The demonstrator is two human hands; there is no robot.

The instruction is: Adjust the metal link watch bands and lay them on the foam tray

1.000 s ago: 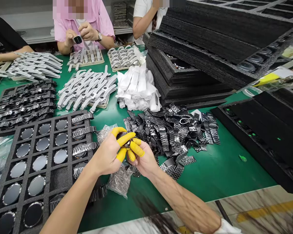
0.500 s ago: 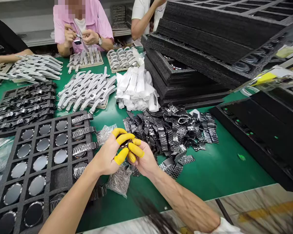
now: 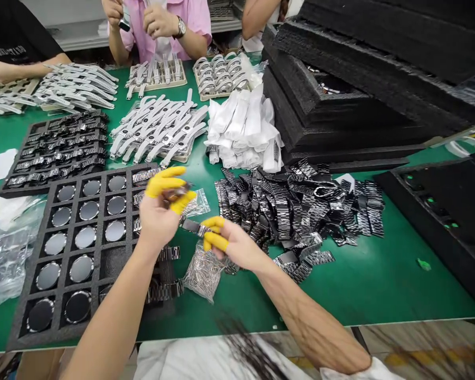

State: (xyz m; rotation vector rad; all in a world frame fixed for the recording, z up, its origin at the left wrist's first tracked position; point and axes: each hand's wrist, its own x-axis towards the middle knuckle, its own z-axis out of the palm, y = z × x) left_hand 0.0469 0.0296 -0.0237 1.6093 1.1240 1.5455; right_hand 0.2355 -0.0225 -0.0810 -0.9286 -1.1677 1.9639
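My left hand [image 3: 158,219], with yellow finger cots, is closed around a dark watch [image 3: 178,192] above the right edge of the foam tray. The watch is blurred and partly hidden by the fingers. Lower and to the right, my right hand [image 3: 237,244], also in yellow finger cots, pinches a dark metal watch strap [image 3: 190,226]. Whether the strap joins the watch cannot be made out. Beneath the hands lie a bag of small metal pins [image 3: 203,274] and a second small clear bag [image 3: 200,203]. A pile of black metal straps [image 3: 277,206] spreads to the right.
The black foam tray [image 3: 96,232] holds round watch heads and watches with straps. Beyond it are another tray of black watches [image 3: 63,148], piled white watches [image 3: 158,129] and white wrapped pieces [image 3: 243,124]. Black foam trays [image 3: 340,116] stack high at right. Co-workers sit opposite.
My hands, together before, have come apart: the left has gone up and left with the watch, while the right holds the strap. The camera view has shifted too.
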